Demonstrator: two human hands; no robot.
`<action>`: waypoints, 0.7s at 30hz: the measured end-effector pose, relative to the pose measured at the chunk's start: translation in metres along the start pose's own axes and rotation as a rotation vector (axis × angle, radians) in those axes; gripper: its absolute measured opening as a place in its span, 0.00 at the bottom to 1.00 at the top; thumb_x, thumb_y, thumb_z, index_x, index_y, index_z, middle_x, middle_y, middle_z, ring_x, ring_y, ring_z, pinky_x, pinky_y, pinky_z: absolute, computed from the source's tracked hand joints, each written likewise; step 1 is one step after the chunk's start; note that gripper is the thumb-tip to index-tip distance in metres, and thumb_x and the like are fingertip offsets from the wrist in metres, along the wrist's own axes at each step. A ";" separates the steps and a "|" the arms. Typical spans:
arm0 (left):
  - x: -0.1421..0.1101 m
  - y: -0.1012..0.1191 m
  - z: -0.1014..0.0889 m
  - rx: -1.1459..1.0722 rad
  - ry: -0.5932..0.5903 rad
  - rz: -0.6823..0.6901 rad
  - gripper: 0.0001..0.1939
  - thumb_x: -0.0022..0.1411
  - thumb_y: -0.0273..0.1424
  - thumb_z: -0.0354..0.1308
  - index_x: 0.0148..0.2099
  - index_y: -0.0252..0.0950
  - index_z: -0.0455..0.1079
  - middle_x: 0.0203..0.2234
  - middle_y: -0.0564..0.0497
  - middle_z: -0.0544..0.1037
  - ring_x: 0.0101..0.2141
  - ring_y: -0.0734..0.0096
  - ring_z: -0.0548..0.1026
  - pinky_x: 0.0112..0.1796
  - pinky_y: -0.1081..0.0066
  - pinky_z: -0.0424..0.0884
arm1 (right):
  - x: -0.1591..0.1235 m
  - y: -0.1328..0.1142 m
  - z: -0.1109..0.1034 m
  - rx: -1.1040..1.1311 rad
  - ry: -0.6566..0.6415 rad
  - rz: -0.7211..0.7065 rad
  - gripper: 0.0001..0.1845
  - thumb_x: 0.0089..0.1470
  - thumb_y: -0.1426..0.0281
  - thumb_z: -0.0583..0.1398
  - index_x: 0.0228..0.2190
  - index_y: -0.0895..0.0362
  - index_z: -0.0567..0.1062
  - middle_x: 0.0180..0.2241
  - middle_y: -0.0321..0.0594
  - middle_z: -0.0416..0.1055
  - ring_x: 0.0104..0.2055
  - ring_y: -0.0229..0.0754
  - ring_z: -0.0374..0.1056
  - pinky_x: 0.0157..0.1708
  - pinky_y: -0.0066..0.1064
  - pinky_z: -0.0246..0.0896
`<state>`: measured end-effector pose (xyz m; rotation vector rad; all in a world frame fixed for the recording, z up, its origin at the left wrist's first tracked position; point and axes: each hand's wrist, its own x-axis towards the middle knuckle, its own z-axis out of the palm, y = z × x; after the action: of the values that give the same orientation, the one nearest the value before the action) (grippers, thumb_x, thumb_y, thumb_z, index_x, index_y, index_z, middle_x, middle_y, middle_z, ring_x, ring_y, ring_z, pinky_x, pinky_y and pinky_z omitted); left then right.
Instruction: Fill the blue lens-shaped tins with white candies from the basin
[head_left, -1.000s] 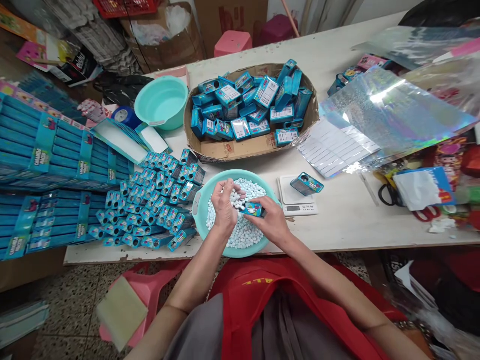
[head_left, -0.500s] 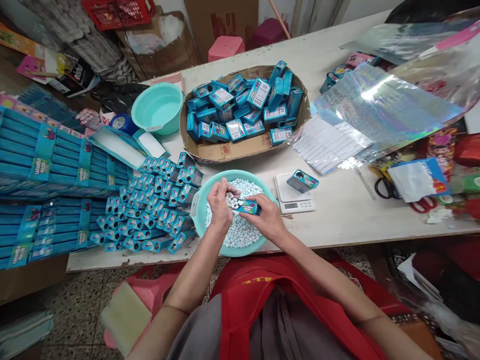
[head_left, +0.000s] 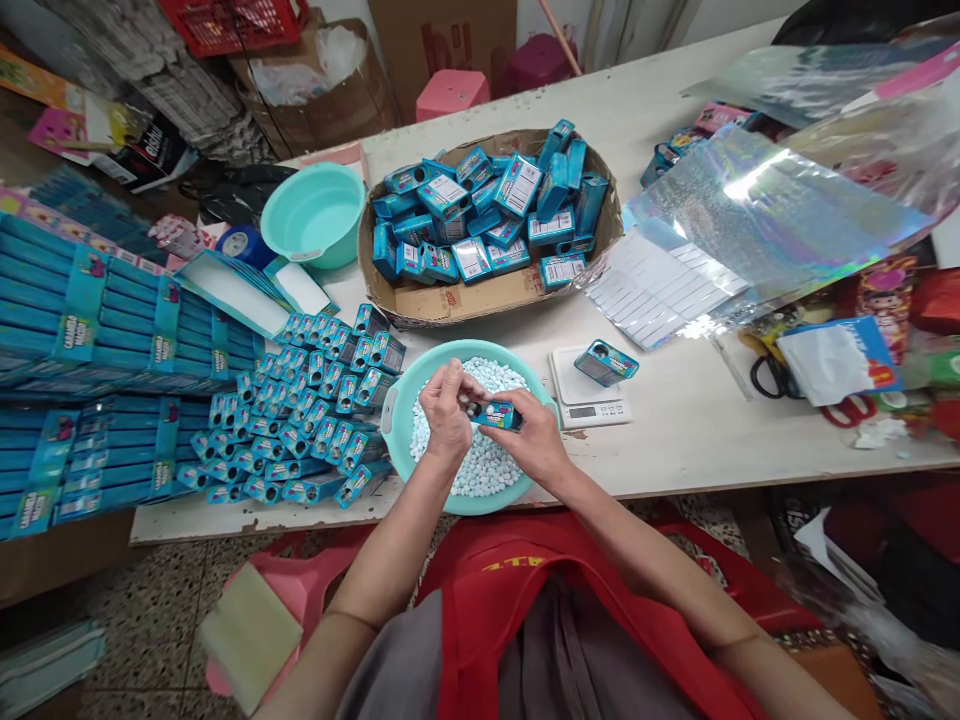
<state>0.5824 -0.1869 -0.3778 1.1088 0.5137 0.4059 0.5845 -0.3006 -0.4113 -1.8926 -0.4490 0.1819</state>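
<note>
My right hand (head_left: 537,436) grips a small blue candy box (head_left: 499,414), holding it on its side over a turquoise basin (head_left: 396,437). My left hand (head_left: 448,408) is cupped with curled fingers against the box's left end. A few pale candies show between that palm and the box; how many the hand holds is hidden. Many small, pale-blue candies (head_left: 484,475) fill the basin below. To the right, one blue box (head_left: 606,363) rests on a white digital scale (head_left: 586,414). On the left stand several blue boxes (head_left: 315,400) with round holes in their ends.
A cut-down cardboard box (head_left: 420,305) full of blue boxes lies behind the basin. Another turquoise basin (head_left: 313,215) stands at the back left. Stacked blue packs (head_left: 90,320) rise at far left. Shiny plastic sheets (head_left: 780,215) and scissors (head_left: 769,375) lie to the right.
Fewer candies show in my left hand, which has tilted and moved slightly right against the box. The candy box stays in my right hand in nearly the same place.
</note>
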 end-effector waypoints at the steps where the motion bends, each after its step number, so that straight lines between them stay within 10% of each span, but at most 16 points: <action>1: 0.002 0.001 -0.002 -0.004 -0.006 -0.001 0.20 0.56 0.44 0.58 0.21 0.35 0.62 0.15 0.55 0.67 0.18 0.74 0.70 0.24 0.71 0.67 | 0.000 0.001 0.000 0.027 0.000 0.006 0.16 0.45 0.68 0.67 0.39 0.53 0.74 0.38 0.41 0.73 0.43 0.48 0.69 0.44 0.40 0.63; 7: 0.043 -0.030 -0.047 0.371 0.117 -0.014 0.22 0.61 0.48 0.46 0.27 0.36 0.65 0.24 0.49 0.73 0.31 0.67 0.76 0.36 0.65 0.71 | -0.005 0.004 -0.013 0.165 0.030 0.035 0.18 0.43 0.65 0.69 0.38 0.51 0.75 0.39 0.38 0.73 0.44 0.45 0.69 0.46 0.38 0.63; 14: 0.032 -0.102 -0.062 1.251 -0.216 0.019 0.08 0.56 0.35 0.57 0.37 0.37 0.70 0.42 0.43 0.74 0.47 0.55 0.69 0.48 0.60 0.62 | -0.008 0.015 -0.020 0.254 0.085 0.090 0.20 0.40 0.63 0.71 0.38 0.51 0.76 0.39 0.38 0.72 0.44 0.44 0.69 0.46 0.38 0.64; 21: 0.025 -0.091 -0.068 0.992 -0.177 -0.186 0.11 0.52 0.31 0.58 0.21 0.37 0.61 0.20 0.52 0.67 0.29 0.65 0.70 0.33 0.69 0.62 | -0.005 0.020 -0.017 0.170 0.046 0.111 0.20 0.41 0.61 0.70 0.38 0.51 0.76 0.39 0.39 0.73 0.44 0.45 0.69 0.46 0.39 0.64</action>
<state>0.5683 -0.1589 -0.4904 2.0041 0.6722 -0.1547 0.5895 -0.3232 -0.4245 -1.7520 -0.2884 0.2417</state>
